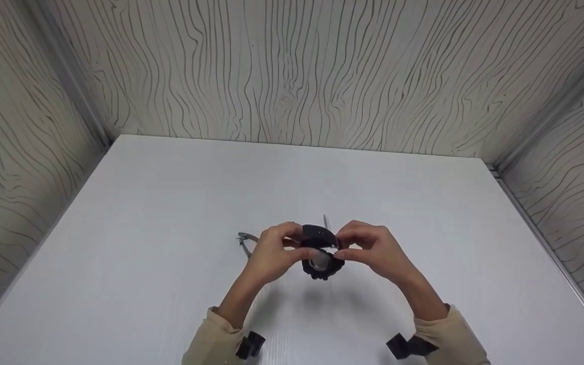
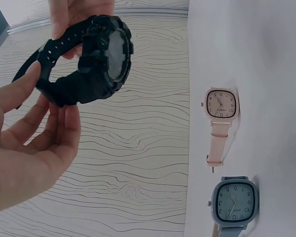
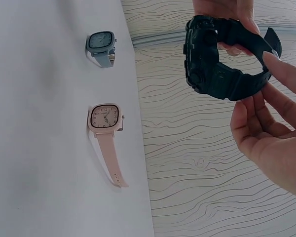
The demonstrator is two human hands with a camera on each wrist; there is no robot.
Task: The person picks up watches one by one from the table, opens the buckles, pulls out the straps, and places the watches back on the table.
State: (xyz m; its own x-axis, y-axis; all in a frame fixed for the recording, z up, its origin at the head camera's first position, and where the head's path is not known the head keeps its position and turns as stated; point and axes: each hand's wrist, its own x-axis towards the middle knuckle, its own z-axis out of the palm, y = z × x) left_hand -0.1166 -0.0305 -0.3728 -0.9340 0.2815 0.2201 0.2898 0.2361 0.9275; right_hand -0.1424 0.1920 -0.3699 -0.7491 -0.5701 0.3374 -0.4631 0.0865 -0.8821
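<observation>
A chunky black wristwatch [image 1: 317, 274] is held above the table between both hands, its strap bent round into a loop. My left hand [image 1: 271, 256] pinches one side of the strap [image 2: 59, 91] between thumb and fingers. On the other side, my right hand [image 1: 375, 248] pinches the strap [image 3: 237, 86] near where its ends overlap. The watch's round face [image 2: 116, 55] is turned away from the left palm in the left wrist view. Whether the buckle is fastened cannot be seen.
On the white table [image 1: 170, 192] lie a pink square-faced watch [image 3: 105, 117] and a blue-grey one [image 2: 236, 202], beyond the hands. Wood-grain panels [image 1: 287, 71] stand at the table's back and sides.
</observation>
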